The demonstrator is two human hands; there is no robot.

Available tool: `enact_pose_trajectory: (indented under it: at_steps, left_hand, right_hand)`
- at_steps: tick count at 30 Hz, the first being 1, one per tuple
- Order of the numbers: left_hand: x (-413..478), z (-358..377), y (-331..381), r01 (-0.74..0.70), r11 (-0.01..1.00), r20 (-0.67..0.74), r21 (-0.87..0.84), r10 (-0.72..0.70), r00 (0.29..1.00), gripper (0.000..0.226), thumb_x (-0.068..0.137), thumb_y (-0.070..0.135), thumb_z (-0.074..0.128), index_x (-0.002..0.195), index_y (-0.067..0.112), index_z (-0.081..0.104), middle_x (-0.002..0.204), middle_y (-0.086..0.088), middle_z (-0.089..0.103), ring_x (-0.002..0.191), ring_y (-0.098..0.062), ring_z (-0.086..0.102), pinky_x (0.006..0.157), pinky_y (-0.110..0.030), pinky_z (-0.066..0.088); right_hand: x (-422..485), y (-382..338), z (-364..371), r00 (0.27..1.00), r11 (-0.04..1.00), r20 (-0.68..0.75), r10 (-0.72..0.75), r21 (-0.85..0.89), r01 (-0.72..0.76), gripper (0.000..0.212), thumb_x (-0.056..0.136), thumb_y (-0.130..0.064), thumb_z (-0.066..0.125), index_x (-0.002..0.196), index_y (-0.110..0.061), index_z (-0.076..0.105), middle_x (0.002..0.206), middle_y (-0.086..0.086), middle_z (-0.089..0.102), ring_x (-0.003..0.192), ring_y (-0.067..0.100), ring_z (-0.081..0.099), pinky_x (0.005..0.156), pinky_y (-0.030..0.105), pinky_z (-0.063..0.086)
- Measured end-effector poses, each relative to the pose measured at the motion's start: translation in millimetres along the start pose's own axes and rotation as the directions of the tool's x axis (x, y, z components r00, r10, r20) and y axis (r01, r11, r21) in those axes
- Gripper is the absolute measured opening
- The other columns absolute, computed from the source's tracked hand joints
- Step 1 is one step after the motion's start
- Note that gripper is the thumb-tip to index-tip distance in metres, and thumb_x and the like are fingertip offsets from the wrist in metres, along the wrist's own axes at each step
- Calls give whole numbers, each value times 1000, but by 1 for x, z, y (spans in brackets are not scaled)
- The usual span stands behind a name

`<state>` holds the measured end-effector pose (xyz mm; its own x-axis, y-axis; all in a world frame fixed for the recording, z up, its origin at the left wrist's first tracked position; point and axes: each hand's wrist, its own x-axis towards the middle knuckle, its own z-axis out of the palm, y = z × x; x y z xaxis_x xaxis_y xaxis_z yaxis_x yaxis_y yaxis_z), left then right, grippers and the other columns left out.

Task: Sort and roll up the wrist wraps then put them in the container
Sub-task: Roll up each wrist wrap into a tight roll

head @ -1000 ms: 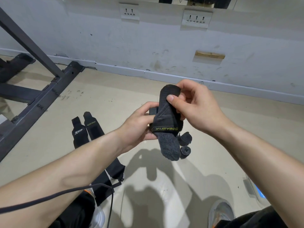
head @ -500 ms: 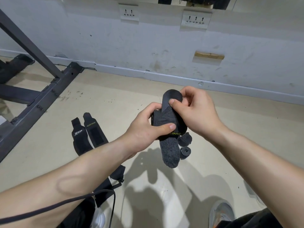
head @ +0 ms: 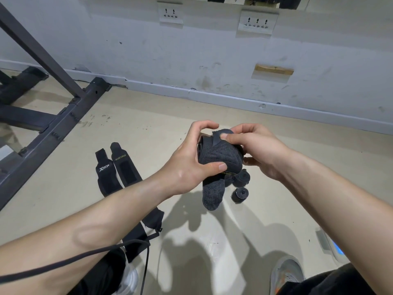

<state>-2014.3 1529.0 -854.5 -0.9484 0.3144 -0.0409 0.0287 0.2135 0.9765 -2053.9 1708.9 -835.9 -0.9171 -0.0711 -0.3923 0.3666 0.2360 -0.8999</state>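
Nearest me, my two shoes [head: 287,273] stand on the pale floor [head: 63,188], and a black cord [head: 85,255] crosses my left forearm. A little farther, on the left, two flat black wraps lie side by side and touching. Their long axes run from near-right to far-left. The left wrap [head: 106,173] reads "XTEP" in white, and the right wrap [head: 125,169] reads "XUEYING" in yellow-green, both near the far end. In the middle, above the floor, I hold the dark grey wrist wrap [head: 219,156], mostly wound into a roll whose axis lies left to right between my palms. Its loose fuzzy tail [head: 211,194] hangs straight down. A thin yellow-green strip shows at the roll's lower edge, but I cannot read it. My left hand [head: 191,158] grips the roll, with the thumb pressed on the near side and the fingers curled over the far side. My right hand [head: 259,150] pinches the upper edge under its thumb. Just right of the tail, two rolled wraps [head: 240,193] sit together on the floor. Farther left stands a dark metal frame [head: 63,116]. On the scuffed white wall [head: 191,50] are two socket plates [head: 257,21].
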Motion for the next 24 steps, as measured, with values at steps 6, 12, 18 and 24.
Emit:
enact_pose_trajectory:
  at_steps: [6, 12, 18, 24]
  left_hand:
    - [4, -4, 0, -16, 999, -7, 46, 16, 1000, 56, 76, 2, 86, 116, 32, 58, 115, 13, 64, 98, -7, 66, 90, -27, 54]
    - [6, -1, -3, 24, 999, -37, 40, -23, 999, 56, 64, 29, 90, 107, 50, 62, 124, 11, 56, 100, -12, 64, 95, -35, 54]
    - [14, -12, 8, 161, 931, -168, -326, -225, 960, 55, 82, 20, 84, 132, 18, 59, 125, -4, 68, 94, -17, 73, 66, -30, 61]
    - [20, -28, 9, 198, 794, -186, -574, -362, 913, 43, 93, 24, 72, 129, 4, 61, 111, -12, 76, 102, -28, 75, 85, -43, 62]
  right_hand:
    - [0, -1, 1, 995, 995, 44, 87, 55, -89, 7, 88, -17, 68, 90, -22, 63, 66, -4, 59, 61, 16, 52, 56, 28, 38]
    - [2, 3, 0, 997, 996, 8, 80, 46, -81, 8, 91, -19, 69, 88, -21, 63, 68, -1, 61, 61, 17, 53, 61, 30, 43]
    - [0, 2, 2, 986, 993, -164, 8, 115, 12, 12, 105, -31, 51, 100, -20, 55, 81, 1, 54, 58, 17, 53, 55, 28, 46]
    - [-24, 3, 24, 995, 994, 63, -80, 78, 75, 25, 102, -33, 61, 110, -13, 49, 82, 5, 69, 57, 23, 66, 55, 35, 52]
